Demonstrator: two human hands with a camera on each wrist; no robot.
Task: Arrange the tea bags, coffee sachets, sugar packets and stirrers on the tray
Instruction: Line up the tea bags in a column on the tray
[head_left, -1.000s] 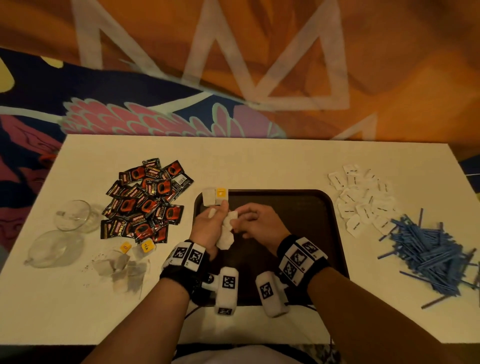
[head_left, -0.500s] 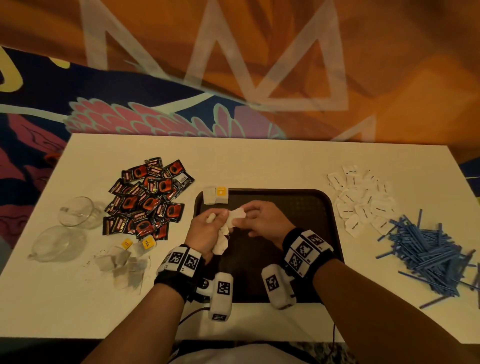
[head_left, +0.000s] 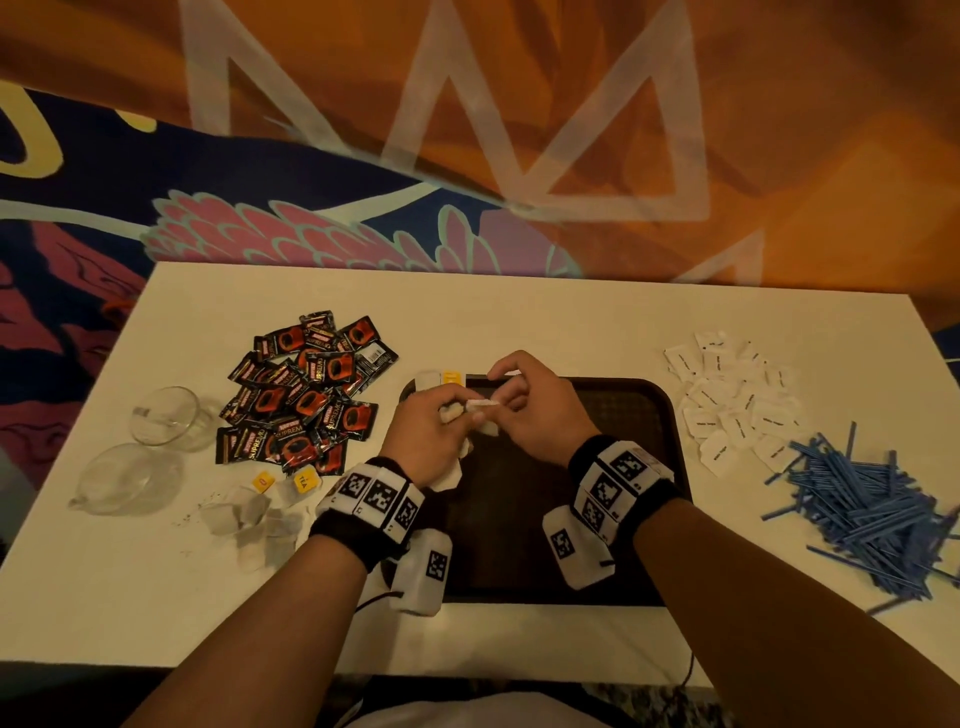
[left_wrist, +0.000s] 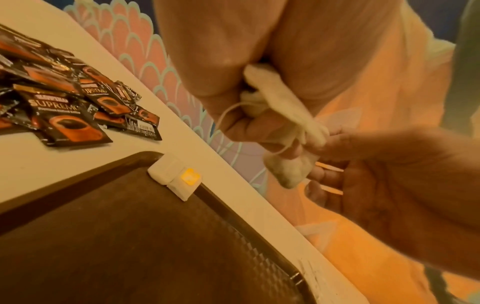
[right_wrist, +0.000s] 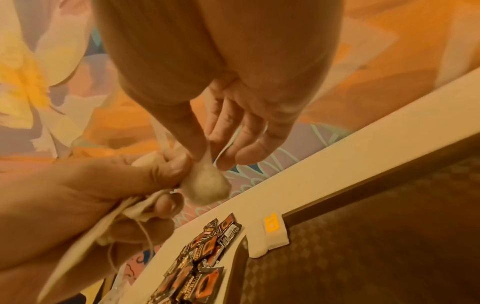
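My left hand (head_left: 441, 423) grips a bunch of white tea bags (left_wrist: 270, 96) with loose strings above the left part of the dark brown tray (head_left: 649, 519). My right hand (head_left: 511, 397) pinches one tea bag (right_wrist: 205, 185) of that bunch between thumb and forefinger; its other fingers are spread. Two tea bags (head_left: 439, 378), one with a yellow tag, lie on the tray's far left corner. Red-and-black coffee sachets (head_left: 306, 395) are heaped left of the tray. White sugar packets (head_left: 727, 395) and blue stirrers (head_left: 872, 499) lie to its right.
Two clear glass cups (head_left: 166, 415) stand at the table's left edge. More tea bags with yellow tags (head_left: 260, 509) lie loose at the front left, with tea crumbs around them. A patterned carpet lies beyond the white table (head_left: 519, 312).
Both hands moved up and away from me, toward the tray's far edge. The right hand's thumb and forefinger now draw one bag out of the bunch held by the left.
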